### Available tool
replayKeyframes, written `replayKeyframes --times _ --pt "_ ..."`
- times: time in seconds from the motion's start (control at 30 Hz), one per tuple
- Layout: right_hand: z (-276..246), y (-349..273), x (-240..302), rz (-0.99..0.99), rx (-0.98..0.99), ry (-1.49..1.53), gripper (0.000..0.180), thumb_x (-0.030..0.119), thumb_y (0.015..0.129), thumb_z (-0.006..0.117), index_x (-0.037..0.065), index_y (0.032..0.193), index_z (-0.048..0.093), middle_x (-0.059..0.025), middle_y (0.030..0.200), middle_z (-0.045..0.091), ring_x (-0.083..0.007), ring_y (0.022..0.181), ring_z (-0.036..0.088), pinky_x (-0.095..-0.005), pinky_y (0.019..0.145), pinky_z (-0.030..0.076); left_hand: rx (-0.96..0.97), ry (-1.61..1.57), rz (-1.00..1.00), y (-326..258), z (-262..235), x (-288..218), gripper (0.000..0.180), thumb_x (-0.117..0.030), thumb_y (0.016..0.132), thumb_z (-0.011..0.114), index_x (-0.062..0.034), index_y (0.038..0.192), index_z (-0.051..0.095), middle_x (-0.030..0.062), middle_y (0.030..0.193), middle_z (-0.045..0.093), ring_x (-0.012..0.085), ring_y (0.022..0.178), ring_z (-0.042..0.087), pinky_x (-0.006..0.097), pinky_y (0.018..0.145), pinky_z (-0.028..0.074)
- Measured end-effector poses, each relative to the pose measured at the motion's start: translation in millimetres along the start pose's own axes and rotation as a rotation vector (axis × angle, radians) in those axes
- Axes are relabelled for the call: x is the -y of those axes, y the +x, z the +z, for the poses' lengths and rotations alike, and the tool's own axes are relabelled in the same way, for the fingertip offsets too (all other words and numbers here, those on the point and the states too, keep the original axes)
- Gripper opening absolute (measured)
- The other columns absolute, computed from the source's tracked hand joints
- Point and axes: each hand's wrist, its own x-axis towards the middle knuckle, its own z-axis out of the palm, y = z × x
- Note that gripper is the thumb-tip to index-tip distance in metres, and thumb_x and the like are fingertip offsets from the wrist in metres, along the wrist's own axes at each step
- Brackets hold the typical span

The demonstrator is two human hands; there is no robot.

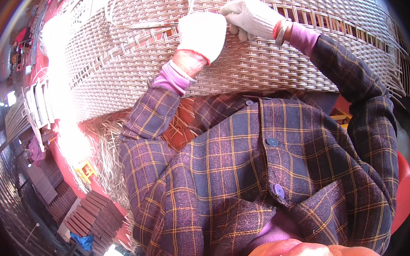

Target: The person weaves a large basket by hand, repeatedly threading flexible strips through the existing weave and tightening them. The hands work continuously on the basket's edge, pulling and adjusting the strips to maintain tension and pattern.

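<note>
The gloved right hand [250, 19] reaches inward, fingers curled, beside the left hand [202, 36], whose fingers glare hides; whether either one grips, I cannot tell. Under the fingers lies the woven panel [258, 73]; leftward, a pale strip [154, 25] loops, cut off above.

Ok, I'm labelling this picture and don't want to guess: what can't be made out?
Head view, all four:
1. Fingers of the white-gloved left hand: hidden by the glove's overexposed back.
2. Whatever the white-gloved right hand may pinch: covered by its curled fingers.
3. Far edge of the pale woven panel: cut off by the picture's top.
4. Crumpled blue item, lower left: too small to identify.
</note>
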Motion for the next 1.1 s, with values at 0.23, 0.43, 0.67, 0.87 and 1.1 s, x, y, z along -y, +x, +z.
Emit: replayKeyframes --times 0.23,0.43,0.67,0.87,1.1 --pt "-6 5 6 0.113 0.121 0.019 0.037 0.016 0.114 0.045 0.009 0.144 0.066 -0.0042 0.075 0.071 -0.0096 0.055 0.070 -0.0246 0.049 0.059 0.317 -0.088 -0.138 40 18 29 0.021 -0.027 0.100 0.064 -0.0107 0.099 0.078 0.0117 0.087 0.076 0.0333 0.079 0.075 0.047 0.072 0.061" --pt "-21 32 13 0.148 0.282 0.047 0.029 0.021 0.112 0.055 0.006 0.131 0.072 -0.0020 0.068 0.069 -0.0067 0.048 0.063 -0.0226 0.041 0.051 0.060 -0.140 0.161 16 23 58 0.015 -0.022 0.097 0.066 -0.0132 0.097 0.078 0.0089 0.088 0.075 0.0302 0.079 0.073 0.044 0.072 0.059" --pt "-13 20 -8 0.080 0.087 0.188 0.028 0.029 0.111 0.063 0.004 0.116 0.076 -0.0002 0.069 0.069 -0.0040 0.046 0.058 -0.0203 0.041 0.047 -0.308 -0.424 -0.166 -8 3 21 0.017 -0.018 0.100 0.072 -0.0091 0.112 0.080 0.0095 0.107 0.079 0.0290 0.094 0.077 0.038 0.082 0.062" --pt "-18 -21 -11 0.020 -0.050 0.819 0.030 0.036 0.111 0.064 0.009 0.102 0.074 0.0035 0.069 0.065 -0.0018 0.051 0.059 -0.0176 0.045 0.047 -0.418 -0.263 -0.037 4 -6 15 0.022 -0.013 0.099 0.071 -0.0065 0.118 0.079 0.0114 0.113 0.079 0.0283 0.097 0.077 0.038 0.084 0.062" --pt "-38 -67 -8 0.010 -0.153 0.144 0.027 0.022 0.114 0.059 0.002 0.123 0.075 0.0015 0.071 0.064 -0.0041 0.055 0.060 -0.0210 0.050 0.052 -0.042 -0.629 0.125 30 -6 11 0.029 -0.014 0.096 0.070 -0.0078 0.124 0.077 0.0098 0.106 0.079 0.0248 0.092 0.076 0.038 0.080 0.062"
